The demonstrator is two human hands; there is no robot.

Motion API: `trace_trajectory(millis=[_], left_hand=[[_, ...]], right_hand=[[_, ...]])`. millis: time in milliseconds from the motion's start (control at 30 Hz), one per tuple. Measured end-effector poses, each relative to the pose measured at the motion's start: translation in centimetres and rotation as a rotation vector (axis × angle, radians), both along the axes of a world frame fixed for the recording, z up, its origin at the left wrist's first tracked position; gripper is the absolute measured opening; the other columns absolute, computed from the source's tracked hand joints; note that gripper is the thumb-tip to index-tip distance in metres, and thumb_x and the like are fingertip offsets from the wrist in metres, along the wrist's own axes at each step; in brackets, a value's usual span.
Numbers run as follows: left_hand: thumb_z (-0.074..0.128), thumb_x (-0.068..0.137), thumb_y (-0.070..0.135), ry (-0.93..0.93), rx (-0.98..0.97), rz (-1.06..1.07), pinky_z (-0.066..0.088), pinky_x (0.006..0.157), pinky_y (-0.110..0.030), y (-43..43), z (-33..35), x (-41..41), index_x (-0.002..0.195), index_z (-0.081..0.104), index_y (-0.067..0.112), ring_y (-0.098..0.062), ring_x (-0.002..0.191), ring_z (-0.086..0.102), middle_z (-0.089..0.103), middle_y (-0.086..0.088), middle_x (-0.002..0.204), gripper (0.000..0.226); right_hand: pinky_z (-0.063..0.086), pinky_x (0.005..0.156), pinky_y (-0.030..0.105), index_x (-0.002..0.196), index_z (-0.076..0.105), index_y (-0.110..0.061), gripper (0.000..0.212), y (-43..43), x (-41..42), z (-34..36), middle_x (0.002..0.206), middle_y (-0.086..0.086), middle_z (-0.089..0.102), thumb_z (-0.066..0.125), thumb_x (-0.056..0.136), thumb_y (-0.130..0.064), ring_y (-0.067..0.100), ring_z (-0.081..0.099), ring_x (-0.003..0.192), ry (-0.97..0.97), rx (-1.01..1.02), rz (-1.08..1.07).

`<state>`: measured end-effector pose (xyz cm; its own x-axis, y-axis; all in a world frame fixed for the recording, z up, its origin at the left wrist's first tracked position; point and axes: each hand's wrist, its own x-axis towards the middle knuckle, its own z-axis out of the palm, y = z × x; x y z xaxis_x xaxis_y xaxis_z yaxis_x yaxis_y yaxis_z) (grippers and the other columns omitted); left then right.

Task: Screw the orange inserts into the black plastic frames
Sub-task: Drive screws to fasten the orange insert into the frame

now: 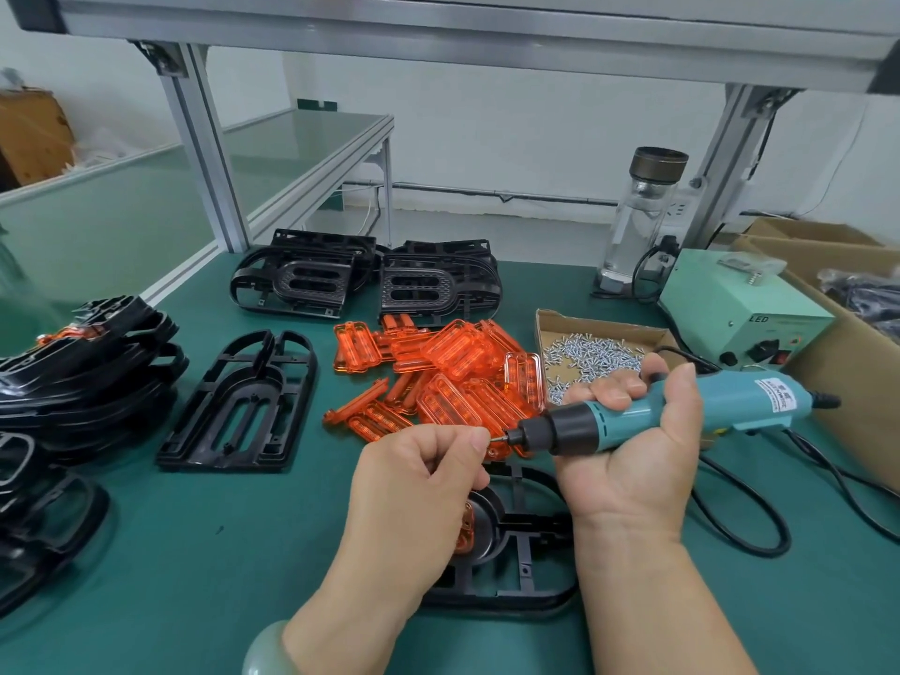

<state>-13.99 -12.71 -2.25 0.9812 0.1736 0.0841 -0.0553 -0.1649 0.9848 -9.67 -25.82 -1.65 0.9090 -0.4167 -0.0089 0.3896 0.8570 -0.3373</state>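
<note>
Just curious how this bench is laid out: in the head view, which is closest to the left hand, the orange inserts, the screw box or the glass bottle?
From the left hand:
1. Orange inserts, the pile just beyond it.
2. Screw box, farther back on the right.
3. Glass bottle, upright at the far right back.

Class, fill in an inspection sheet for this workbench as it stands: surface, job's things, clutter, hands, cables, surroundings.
Surface: green mat.
Job's things: orange inserts heaped mid-bench; black frame under the hands, an insert seated; spare frame flat to its left; frame stacks behind and far left; screws in a cardboard tray.
Clutter: glass bottle, power box, cardboard boxes at right.
Hands: left hand pinches at the bit tip, likely a screw; right hand grips the screwdriver.
Cables: black cable loops on the mat beside the right hand.
Surroundings: aluminium posts, shelf overhead, neighbouring bench.
</note>
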Motion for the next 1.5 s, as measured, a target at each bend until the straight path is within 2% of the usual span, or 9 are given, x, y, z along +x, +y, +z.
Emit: trace_trajectory(millis=[67,133,300,367,433,567,800,1200,1500], left_hand=[[0.069,0.082,0.027,-0.011,-0.035,-0.041,0.040,0.054,0.000,0.7,0.1,0.2,0.068,0.071,0.030,0.010,0.066,0.062,0.070,0.019,0.071,0.014],[0.072,0.080,0.025,-0.035,0.060,-0.056,0.041,0.059,0.000,2.3,0.1,0.7,0.079,0.070,0.035,0.008,0.070,0.063,0.070,0.023,0.076,0.011],[0.073,0.079,0.029,-0.020,0.678,-0.237,0.039,0.067,-0.002,6.0,-0.4,0.9,0.068,0.066,0.044,0.012,0.082,0.056,0.063,0.026,0.076,0.019],[0.070,0.080,0.033,-0.013,0.849,-0.342,0.043,0.075,-0.013,6.1,-0.7,0.7,0.078,0.070,0.042,0.001,0.083,0.056,0.059,0.019,0.082,0.008],[0.066,0.083,0.035,-0.034,0.932,-0.399,0.045,0.081,-0.026,5.9,-0.9,0.7,0.093,0.071,0.039,-0.005,0.086,0.055,0.055,0.013,0.088,0.012],[0.062,0.087,0.032,-0.043,0.954,-0.458,0.043,0.085,-0.026,5.6,-0.9,0.9,0.100,0.072,0.037,-0.009,0.092,0.055,0.054,0.009,0.095,0.017],[0.056,0.092,0.033,-0.044,0.943,-0.455,0.038,0.080,-0.018,4.2,-1.6,1.0,0.111,0.068,0.036,-0.012,0.097,0.053,0.048,0.006,0.100,0.023],[0.056,0.092,0.032,-0.044,0.917,-0.426,0.038,0.079,-0.017,4.3,-2.0,1.0,0.110,0.068,0.036,-0.011,0.093,0.053,0.047,0.007,0.098,0.022],[0.057,0.092,0.031,-0.038,0.889,-0.416,0.042,0.081,-0.021,4.3,-2.0,0.9,0.107,0.070,0.035,-0.011,0.090,0.053,0.048,0.007,0.097,0.020]], right_hand=[[0.043,0.054,0.017,0.083,0.052,-0.024,0.018,-0.3,0.0,-0.1,0.062,-0.012,0.044,0.061,0.075,-0.037,0.003,0.043,0.046,0.009,0.005,-0.001],[0.041,0.055,0.018,0.083,0.052,-0.025,0.018,-0.7,0.1,-0.1,0.062,-0.012,0.043,0.061,0.075,-0.038,0.002,0.043,0.047,0.022,0.000,-0.009],[0.042,0.055,0.018,0.081,0.051,-0.024,0.016,-1.0,0.0,0.0,0.061,-0.012,0.044,0.063,0.078,-0.034,0.003,0.043,0.047,0.083,-0.031,-0.019],[0.043,0.053,0.017,0.080,0.050,-0.024,0.014,-0.9,-0.1,0.1,0.059,-0.012,0.044,0.061,0.085,-0.030,0.003,0.043,0.045,0.126,-0.061,-0.021],[0.041,0.053,0.017,0.083,0.050,-0.024,0.014,-1.0,-0.2,0.3,0.058,-0.012,0.045,0.062,0.086,-0.028,0.003,0.043,0.045,0.154,-0.081,-0.016],[0.039,0.055,0.020,0.088,0.049,-0.024,0.013,-1.2,-0.4,0.6,0.059,-0.012,0.047,0.062,0.088,-0.029,0.003,0.044,0.046,0.164,-0.139,-0.026],[0.040,0.052,0.018,0.083,0.049,-0.020,0.015,-1.4,-0.6,0.7,0.057,-0.008,0.047,0.060,0.094,-0.021,0.006,0.043,0.045,0.211,-0.239,-0.008],[0.039,0.044,0.020,0.072,0.056,-0.020,0.024,-0.7,-0.6,0.9,0.056,-0.002,0.047,0.061,0.093,-0.011,0.010,0.043,0.042,0.154,-0.482,-0.012],[0.040,0.045,0.021,0.079,0.056,-0.018,0.018,-0.2,-0.9,1.0,0.054,-0.003,0.048,0.058,0.094,-0.008,0.011,0.045,0.042,0.110,-0.645,-0.027]])
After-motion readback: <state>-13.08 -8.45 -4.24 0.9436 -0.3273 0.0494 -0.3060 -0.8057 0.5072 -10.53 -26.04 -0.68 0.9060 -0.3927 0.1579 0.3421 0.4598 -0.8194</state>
